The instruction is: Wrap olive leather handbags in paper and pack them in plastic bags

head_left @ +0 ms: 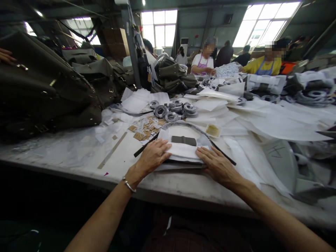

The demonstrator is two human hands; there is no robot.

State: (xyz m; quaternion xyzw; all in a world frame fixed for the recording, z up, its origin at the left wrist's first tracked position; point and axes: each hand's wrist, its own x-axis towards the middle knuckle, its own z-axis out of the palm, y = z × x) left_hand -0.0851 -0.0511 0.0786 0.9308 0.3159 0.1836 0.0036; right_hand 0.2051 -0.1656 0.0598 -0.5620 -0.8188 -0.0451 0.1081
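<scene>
In front of me a dark, flat piece (181,160) lies on the table with a white padding sheet (181,150) folded over it. A short dark olive strip (183,140) shows in the middle of the white wrapping. My left hand (153,154) rests on the sheet's left end, fingers stretched out and lying flat. My right hand (216,162) presses the right end the same way, its fingers extended. Behind both hands curves a long dark strap (181,123), partly covered in clear wrap, with its ends pointing toward me on either side.
Coiled wrapped straps (170,111) and a heap of small brown tags (149,127) lie beyond. A small tray (213,130) stands to their right. Dark bags (49,84) are piled left, white sheets (275,115) right. Co-workers (203,63) are across the table; a person's hand (7,56) shows far left.
</scene>
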